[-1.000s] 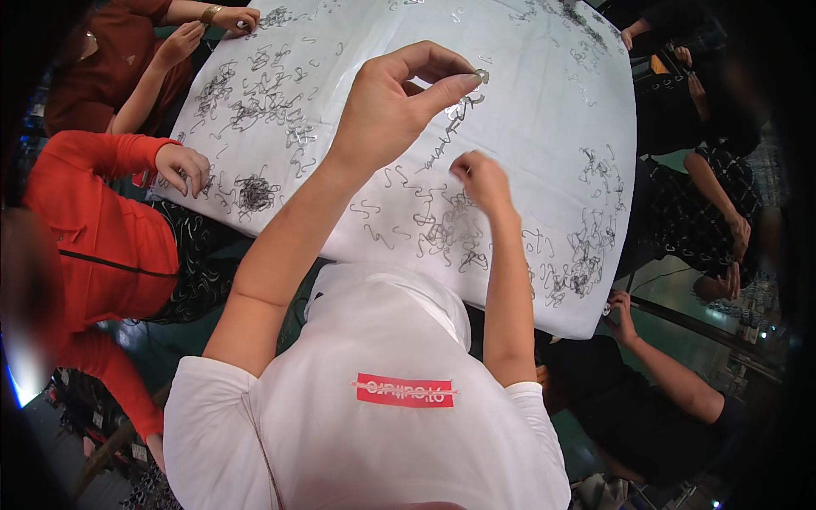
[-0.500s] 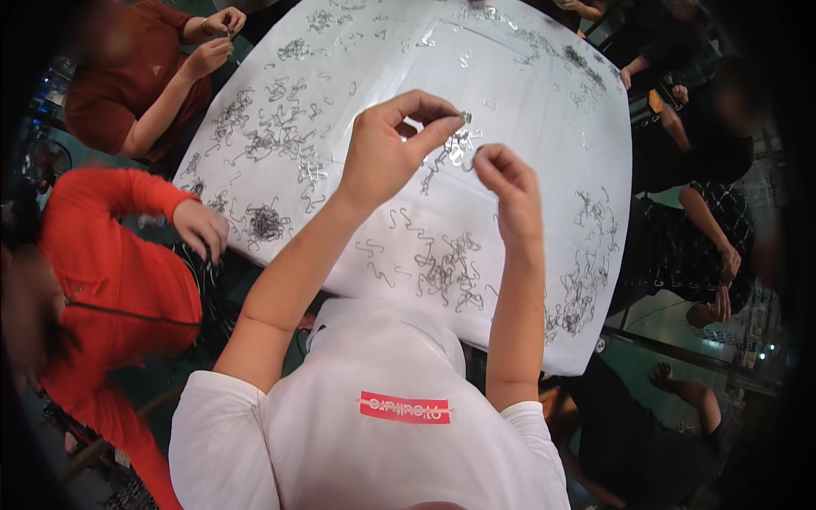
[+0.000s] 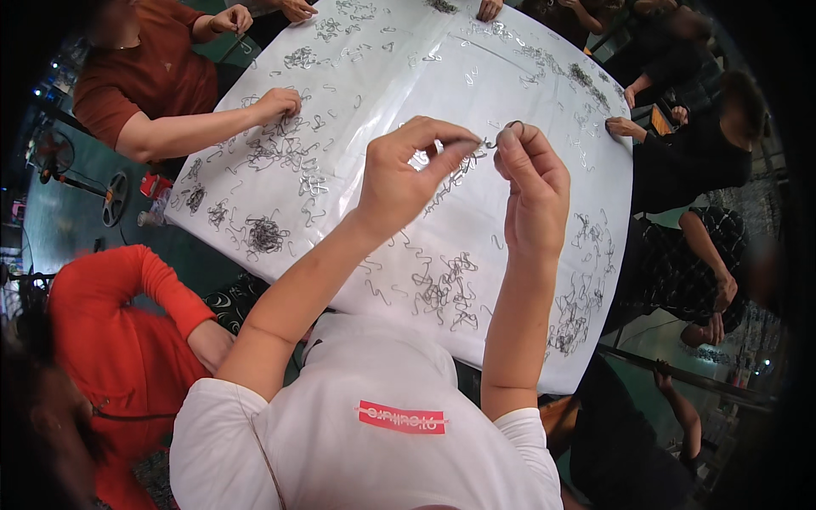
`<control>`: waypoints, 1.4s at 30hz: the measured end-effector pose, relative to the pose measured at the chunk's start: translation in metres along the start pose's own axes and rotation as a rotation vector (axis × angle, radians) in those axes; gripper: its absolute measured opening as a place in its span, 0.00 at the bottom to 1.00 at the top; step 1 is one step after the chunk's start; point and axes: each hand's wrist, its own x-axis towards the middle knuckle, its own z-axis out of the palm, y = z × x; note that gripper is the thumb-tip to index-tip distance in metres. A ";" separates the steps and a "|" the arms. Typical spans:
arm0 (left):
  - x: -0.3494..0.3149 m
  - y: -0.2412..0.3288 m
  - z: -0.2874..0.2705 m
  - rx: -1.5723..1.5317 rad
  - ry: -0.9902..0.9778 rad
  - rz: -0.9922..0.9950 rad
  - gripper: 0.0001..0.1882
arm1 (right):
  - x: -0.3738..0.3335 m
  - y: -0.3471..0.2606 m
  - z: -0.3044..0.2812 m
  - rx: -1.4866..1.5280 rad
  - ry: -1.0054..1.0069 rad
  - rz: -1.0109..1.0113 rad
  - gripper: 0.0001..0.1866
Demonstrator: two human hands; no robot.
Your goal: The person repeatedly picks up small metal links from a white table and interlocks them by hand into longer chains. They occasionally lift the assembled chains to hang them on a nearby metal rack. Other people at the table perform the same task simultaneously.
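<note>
Above the middle of the white-covered table (image 3: 501, 195), my left hand (image 3: 399, 174) is closed in a pinch of thumb and forefinger. A small metal piece shows at its fingertips, too small to make out fully. Close to its right, my right hand (image 3: 537, 191) pinches a thin curved metal hook (image 3: 490, 144), whose end reaches toward the left fingertips. Whether the two pieces touch, I cannot tell. Below my hands lies a loose heap of S-shaped metal hooks (image 3: 444, 285) on the table.
More hooks lie in a dense pile (image 3: 265, 234) at the left and a heap (image 3: 568, 327) at the right edge. A person in a brown shirt (image 3: 174, 76) reaches over the table. Someone in red (image 3: 127, 331) is close on my left. Several others stand around.
My right hand has risen and come up to my left hand's fingertips. The red-sleeved hand has drawn back from the table. The brown-shirted person's arm now reaches to the hooks.
</note>
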 end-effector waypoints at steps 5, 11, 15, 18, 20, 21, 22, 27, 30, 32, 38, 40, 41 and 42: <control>0.001 -0.127 0.006 0.221 -0.063 -0.139 0.11 | 0.000 -0.009 -0.006 -0.035 0.051 -0.066 0.09; -0.047 -0.242 0.010 0.708 -0.443 0.136 0.11 | 0.007 -0.015 -0.015 -0.085 0.090 -0.122 0.09; -0.048 -0.257 0.012 0.844 -0.530 0.223 0.10 | 0.005 -0.013 -0.023 -0.098 0.113 -0.128 0.09; -0.031 -0.231 0.019 0.752 -0.378 0.150 0.09 | 0.003 -0.009 -0.027 -0.087 0.109 -0.133 0.09; -0.010 -0.193 0.028 0.505 -0.209 -0.028 0.09 | 0.000 -0.005 -0.029 -0.085 0.123 -0.129 0.09; 0.003 -0.169 0.031 0.318 -0.117 -0.160 0.08 | -0.002 -0.004 -0.030 -0.112 0.130 -0.121 0.09; 0.017 -0.141 0.033 0.132 -0.023 -0.292 0.08 | -0.003 -0.003 -0.031 -0.137 0.133 -0.116 0.08; 0.048 -0.002 0.011 -0.323 -0.217 -0.299 0.10 | -0.009 0.003 -0.022 -0.321 0.194 -0.157 0.07; 0.047 0.043 0.005 -0.316 -0.323 -0.280 0.09 | -0.016 0.000 -0.017 -0.422 0.180 -0.189 0.06; 0.044 0.058 0.005 -0.261 -0.349 -0.292 0.09 | -0.017 -0.002 -0.011 -0.464 0.163 -0.259 0.04; 0.038 0.060 0.011 -0.206 -0.158 -0.056 0.08 | -0.024 0.002 -0.010 -0.616 0.100 -0.337 0.04; 0.030 0.057 0.012 -0.228 -0.125 -0.033 0.08 | -0.026 0.016 -0.030 -0.560 0.037 -0.338 0.05; 0.028 0.057 0.009 -0.218 -0.126 -0.042 0.09 | -0.029 0.028 -0.043 -0.488 0.053 -0.245 0.06; 0.027 0.056 0.005 -0.202 -0.120 -0.037 0.10 | -0.029 0.042 -0.058 -0.589 0.096 -0.084 0.06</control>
